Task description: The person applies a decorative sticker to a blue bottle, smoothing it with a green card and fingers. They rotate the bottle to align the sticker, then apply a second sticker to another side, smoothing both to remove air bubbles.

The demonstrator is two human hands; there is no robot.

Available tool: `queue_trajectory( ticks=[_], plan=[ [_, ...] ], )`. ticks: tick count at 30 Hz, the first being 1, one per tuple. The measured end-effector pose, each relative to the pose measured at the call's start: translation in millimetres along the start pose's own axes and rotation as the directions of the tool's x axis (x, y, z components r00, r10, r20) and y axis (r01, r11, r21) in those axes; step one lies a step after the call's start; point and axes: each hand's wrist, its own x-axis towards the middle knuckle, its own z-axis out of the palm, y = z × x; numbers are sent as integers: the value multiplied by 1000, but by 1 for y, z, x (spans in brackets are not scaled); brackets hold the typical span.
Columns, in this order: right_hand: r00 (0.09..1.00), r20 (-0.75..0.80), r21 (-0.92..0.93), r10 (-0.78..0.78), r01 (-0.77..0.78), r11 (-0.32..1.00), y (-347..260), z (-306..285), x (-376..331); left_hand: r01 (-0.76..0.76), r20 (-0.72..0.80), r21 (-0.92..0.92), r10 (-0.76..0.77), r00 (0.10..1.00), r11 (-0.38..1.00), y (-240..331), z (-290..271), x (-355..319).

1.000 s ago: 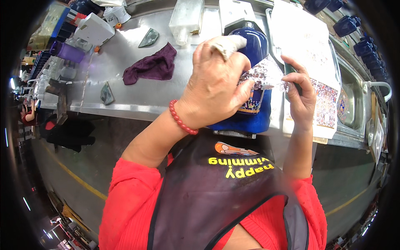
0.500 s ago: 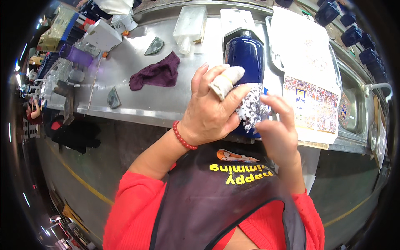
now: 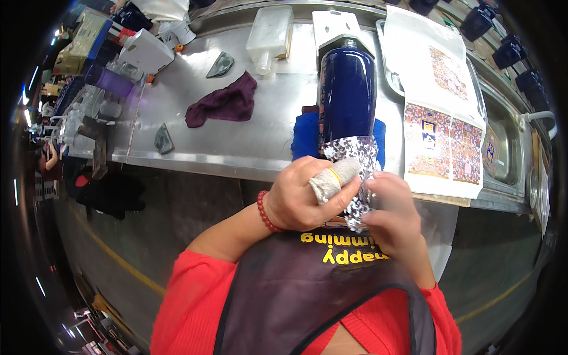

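A dark blue glossy bottle [image 3: 349,89] lies with its neck pointing away from me. Over its near end hangs a limp, speckled decal sheet [image 3: 362,155], white with dark patches, crumpled toward my body. My left hand [image 3: 307,192] pinches the sheet's left side between thumb and fingers. One of its fingers wears a wrapping of pale cloth [image 3: 337,180] with a yellow band. On the sheet's right side, my right hand [image 3: 393,207] is slightly blurred, its thumb and fingers closed on the edge. A blue cloth [image 3: 305,137] lies beneath the bottle.
White printed decal sheets [image 3: 429,142] lie right of the bottle, beside a metal sink [image 3: 503,139]. Left on the steel bench [image 3: 171,112] are a purple cloth [image 3: 223,102] and two greenish scraper pieces [image 3: 220,64]. A clear bottle [image 3: 269,35] and a white holder [image 3: 334,26] stand farther back.
Both hands have moved toward my body with the speckled sheet, which now hangs off the bottle's near end. More of the blue bottle and the blue cloth shows.
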Motion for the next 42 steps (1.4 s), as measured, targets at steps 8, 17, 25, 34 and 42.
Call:
queue_trajectory(
  ticks=[8, 17, 25, 34, 42],
  plan=[
    [973, -10, -199, 231, -229, 953, 7, 11, -12, -79, 3, -144, 80, 997, 986, 18, 11, -3],
    [948, -243, 89, 207, -191, 978, 2, -23, -21, -26, -85, -390, -9, 996, 920, 23, 16, 24],
    [534, -323, 913, 781, -41, 406, 13, -55, -45, 370, 251, -592, -273, 929, 716, 31, 68, 80],
    [732, -631, -219, 256, -485, 846, 30, -59, -86, 599, 603, -789, -352, 716, -132, 53, 136, 98],
    [542, -760, 28, 357, -523, 852, 30, -53, -145, 698, 701, -710, -184, 689, -92, 77, 168, 99]
  ],
)
